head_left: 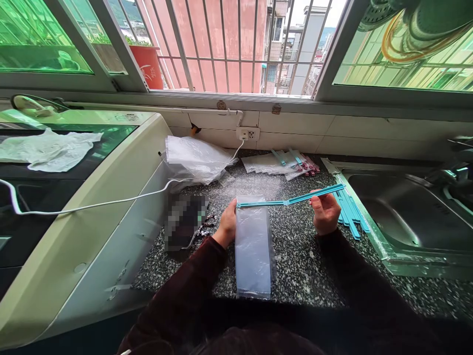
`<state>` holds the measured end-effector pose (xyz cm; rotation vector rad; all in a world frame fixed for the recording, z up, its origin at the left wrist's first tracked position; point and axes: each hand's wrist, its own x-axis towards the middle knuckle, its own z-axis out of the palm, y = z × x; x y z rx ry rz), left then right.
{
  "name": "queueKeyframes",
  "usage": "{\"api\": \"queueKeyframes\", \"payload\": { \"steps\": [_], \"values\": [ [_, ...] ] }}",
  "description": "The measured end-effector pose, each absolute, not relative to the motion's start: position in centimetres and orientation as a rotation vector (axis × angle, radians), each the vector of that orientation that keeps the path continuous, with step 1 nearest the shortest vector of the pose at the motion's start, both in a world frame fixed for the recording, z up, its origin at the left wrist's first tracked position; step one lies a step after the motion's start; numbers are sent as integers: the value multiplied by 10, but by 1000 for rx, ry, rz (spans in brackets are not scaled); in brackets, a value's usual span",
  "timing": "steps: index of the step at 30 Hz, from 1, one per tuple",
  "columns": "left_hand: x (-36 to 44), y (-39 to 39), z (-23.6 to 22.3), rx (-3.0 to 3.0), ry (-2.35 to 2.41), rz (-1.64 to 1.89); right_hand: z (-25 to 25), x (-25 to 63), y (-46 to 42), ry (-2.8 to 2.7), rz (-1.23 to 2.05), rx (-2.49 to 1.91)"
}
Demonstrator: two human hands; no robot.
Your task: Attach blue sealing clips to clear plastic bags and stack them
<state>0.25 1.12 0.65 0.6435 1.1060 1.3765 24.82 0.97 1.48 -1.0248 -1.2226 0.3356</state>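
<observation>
A long turquoise bag sealing clip [303, 198] is unfolded at its hinge, one half lying across the upper part of a clear plastic bag [253, 251]. My left hand [226, 225] is closed at the bag's upper left edge, pinching it together with the clip's left end. The clip's other half angles up to the right, where my right hand [326, 213] grips it between thumb and fingers. Just beyond that hand, several more turquoise clips [351, 217] lie in a loose pile beside the sink. The bag hangs flat toward me over the speckled counter [295, 261].
A stack of clear bags [195, 158] lies at the back left, near a wall socket [247, 133]. Flat bags with turquoise and pink clips [291, 163] are at the back. A blurred dark phone-like object [185, 222] is left, a steel sink [399, 212] right, a washing machine [121, 172] far left.
</observation>
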Motion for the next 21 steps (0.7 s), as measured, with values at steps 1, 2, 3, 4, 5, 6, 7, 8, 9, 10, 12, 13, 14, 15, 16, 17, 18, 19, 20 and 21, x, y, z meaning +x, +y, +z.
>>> {"api": "queueKeyframes", "payload": {
  "steps": [1,2,3,4,5,6,7,8,9,10,12,13,14,15,16,17,18,19,20,21],
  "values": [
    [3,11,6,627,1114,1381,13,248,11,-1207,349,-1020],
    [3,12,6,613,1124,1384,11,249,12,-1191,361,-1014],
    [3,12,6,604,1133,1386,10,249,13,-1177,372,-1008],
    [3,12,5,596,1133,1387,8,249,15,-1164,384,-1000],
    [2,13,4,591,1121,1386,7,248,16,-1152,395,-994],
    [2,13,4,588,1103,1386,6,248,17,-1142,406,-991],
    [2,14,3,589,1082,1386,6,247,18,-1135,417,-993],
    [1,14,2,593,1064,1384,6,247,18,-1129,425,-995],
    [1,15,1,596,1049,1378,6,246,19,-1125,432,-997],
    [1,15,1,596,1040,1373,6,246,19,-1125,435,-998],
    [1,16,0,602,1043,1367,5,246,19,-1138,433,-1002],
    [1,16,0,609,1055,1368,5,246,18,-1148,426,-1007],
    [1,16,0,622,1073,1369,4,247,18,-1160,419,-1017],
    [1,16,-1,640,1095,1371,4,247,18,-1177,412,-1031],
    [0,17,-2,659,1112,1374,3,248,17,-1196,406,-1046],
    [0,17,-4,677,1122,1374,3,248,16,-1217,402,-1058],
    [0,18,-5,696,1127,1373,4,249,16,-1239,400,-1068],
    [0,19,-7,718,1132,1372,4,249,15,-1267,402,-1078],
    [0,20,-9,743,1136,1373,5,249,15,-1302,408,-1088],
    [-1,20,-11,769,1142,1373,5,248,15,-1340,420,-1095]
  ]
}}
